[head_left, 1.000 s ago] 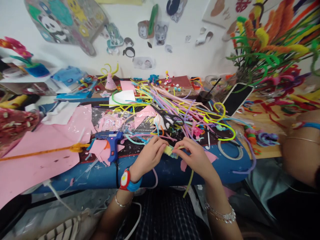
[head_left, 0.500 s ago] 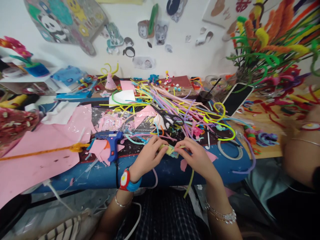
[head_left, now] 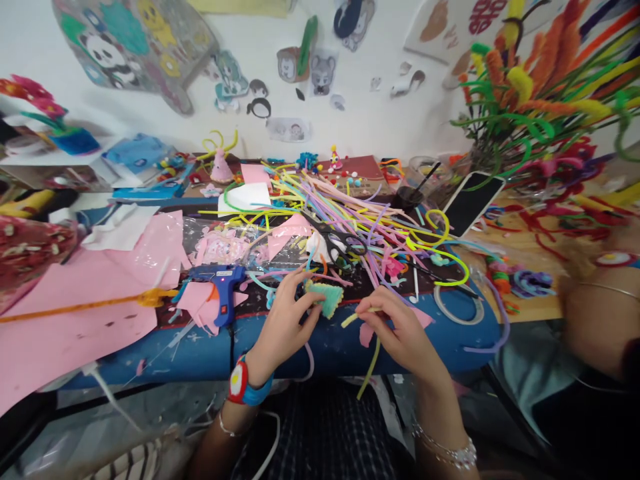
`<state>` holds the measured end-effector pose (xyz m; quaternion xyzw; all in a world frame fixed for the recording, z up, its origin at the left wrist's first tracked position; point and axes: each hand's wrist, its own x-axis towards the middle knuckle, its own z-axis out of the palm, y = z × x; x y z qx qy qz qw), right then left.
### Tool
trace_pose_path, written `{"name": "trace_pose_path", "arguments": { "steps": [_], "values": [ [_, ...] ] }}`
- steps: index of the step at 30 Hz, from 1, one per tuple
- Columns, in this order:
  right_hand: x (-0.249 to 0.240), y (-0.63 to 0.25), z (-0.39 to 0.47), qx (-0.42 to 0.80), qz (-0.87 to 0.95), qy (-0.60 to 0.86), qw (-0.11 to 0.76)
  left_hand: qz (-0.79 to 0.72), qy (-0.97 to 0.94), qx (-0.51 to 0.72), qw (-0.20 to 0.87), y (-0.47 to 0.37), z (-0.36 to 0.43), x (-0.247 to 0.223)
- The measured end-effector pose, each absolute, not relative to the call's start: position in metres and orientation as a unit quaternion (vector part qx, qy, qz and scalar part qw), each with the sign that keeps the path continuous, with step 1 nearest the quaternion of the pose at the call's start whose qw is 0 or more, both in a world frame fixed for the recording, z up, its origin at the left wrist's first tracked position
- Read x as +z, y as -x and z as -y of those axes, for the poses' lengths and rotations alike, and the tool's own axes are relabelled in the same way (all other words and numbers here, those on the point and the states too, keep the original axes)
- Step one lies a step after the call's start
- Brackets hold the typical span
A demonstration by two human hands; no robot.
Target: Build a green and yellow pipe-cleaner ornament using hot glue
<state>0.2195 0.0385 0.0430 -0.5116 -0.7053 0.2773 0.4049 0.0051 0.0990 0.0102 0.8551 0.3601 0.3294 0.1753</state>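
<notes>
Between the thumb and fingers of my left hand (head_left: 286, 312) is a small teal craft piece (head_left: 327, 299) with a bumpy yellow edging. My right hand (head_left: 395, 325) pinches a pale yellow-green pipe cleaner (head_left: 369, 372); a short end sticks out toward the craft piece and the long end hangs below the palm. A gap separates the two hands, and the pipe cleaner's visible end is apart from the teal piece. Both hands are over the front edge of the blue-covered table (head_left: 280, 353). Near my right fingers lies a torn pink scrap (head_left: 367, 335).
A blue glue gun (head_left: 226, 293) rests on pink paper to the left. Black scissors (head_left: 345, 240) lie on a heap of pipe cleaners (head_left: 320, 193). To the right are a roll of tape (head_left: 457, 313), a leaning phone (head_left: 475, 200) and another person's arm (head_left: 600, 313).
My hands have moved apart. The craft piece stays in my left hand and now shows its teal face, while my right hand has drawn back slightly with the pipe cleaner.
</notes>
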Motion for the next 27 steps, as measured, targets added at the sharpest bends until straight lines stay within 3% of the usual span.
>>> {"name": "trace_pose_path", "arguments": {
  "steps": [4, 10, 17, 27],
  "values": [
    [0.045, -0.213, -0.04, 0.275, 0.728, 0.485, 0.399, -0.367, -0.835, 0.36, 0.194, -0.003, -0.092, 0.025],
    [0.052, -0.204, -0.038, 0.295, 0.735, 0.466, 0.394, -0.295, -0.78, 0.371, 0.409, -0.007, -0.085, 0.053],
    [0.057, -0.203, -0.038, 0.287, 0.745, 0.45, 0.401, -0.253, -0.698, 0.344, 0.575, -0.011, -0.088, 0.05],
    [0.057, -0.16, -0.021, 0.115, 0.629, 0.516, 0.57, -0.258, -0.422, 0.51, 0.704, -0.034, -0.072, 0.046]
  ]
}}
